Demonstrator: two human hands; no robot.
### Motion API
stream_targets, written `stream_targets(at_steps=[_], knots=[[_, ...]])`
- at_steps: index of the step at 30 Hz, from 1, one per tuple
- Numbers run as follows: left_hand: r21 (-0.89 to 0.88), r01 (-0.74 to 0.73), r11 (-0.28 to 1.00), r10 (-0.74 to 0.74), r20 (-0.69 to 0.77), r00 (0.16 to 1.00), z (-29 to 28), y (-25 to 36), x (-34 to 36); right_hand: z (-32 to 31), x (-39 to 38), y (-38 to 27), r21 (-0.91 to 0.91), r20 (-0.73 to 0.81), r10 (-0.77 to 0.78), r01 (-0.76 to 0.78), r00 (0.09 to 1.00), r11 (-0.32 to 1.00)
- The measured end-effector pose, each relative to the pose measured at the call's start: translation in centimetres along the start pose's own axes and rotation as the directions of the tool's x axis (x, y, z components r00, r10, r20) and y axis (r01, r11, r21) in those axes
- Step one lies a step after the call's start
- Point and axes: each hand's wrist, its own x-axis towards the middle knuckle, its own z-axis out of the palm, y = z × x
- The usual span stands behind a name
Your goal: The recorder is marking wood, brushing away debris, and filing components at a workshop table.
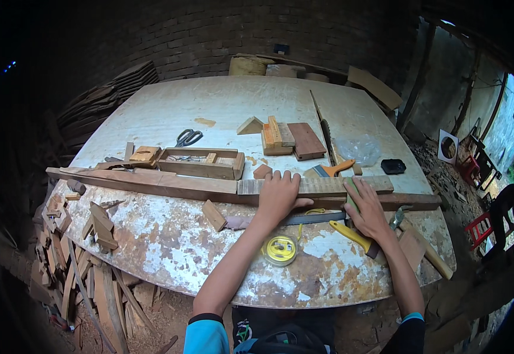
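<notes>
A long brown wooden beam (195, 187) lies across the table, with a paler, striped board (322, 186) along its right half. My left hand (279, 194) lies on the striped board with fingers stretched over its top and thumb apart. Near the board's right end, my right hand (368, 209) is closed on a flat green piece (351, 193) that looks like sandpaper, pressed to the wood. In front lie a long dark blade (313, 218) with a cloth-wrapped handle, a yellow-handled tool (351, 235) and a round yellow tape measure (280, 250).
Behind the beam are a wooden tray (201, 170), scissors (188, 138), wood blocks (277, 138), a saw (328, 138), a brush (333, 169) and a plastic bag (358, 150). A hammer (425, 248) lies at right. Scrap wood (100, 283) fills the left floor.
</notes>
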Motion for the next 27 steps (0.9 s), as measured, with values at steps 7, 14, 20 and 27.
stream_targets(at_steps=[7, 14, 20, 27], knots=[[-0.001, 0.008, 1.000, -0.008, 0.053, 0.999, -0.3, -0.3, 0.0, 0.3, 0.7, -1.3, -0.015, 0.104, -0.075, 0.077, 0.992, 0.997], [-0.013, 0.006, 1.000, -0.006, 0.042, 0.999, 0.3, -1.0, 0.7, 0.8, 1.3, 0.6, -0.022, -0.016, 0.066, -0.066, 0.998, 0.998], [-0.022, -0.028, 0.999, 0.029, 0.048, 0.998, 0.0, -0.4, 0.4, 1.1, 0.3, 0.0, -0.114, -0.084, 0.058, -0.068, 0.995, 0.991], [-0.015, -0.012, 1.000, 0.013, 0.053, 0.999, -0.3, -0.3, 0.0, 1.6, 0.3, -1.7, 0.035, -0.084, 0.069, -0.067, 0.994, 0.997]])
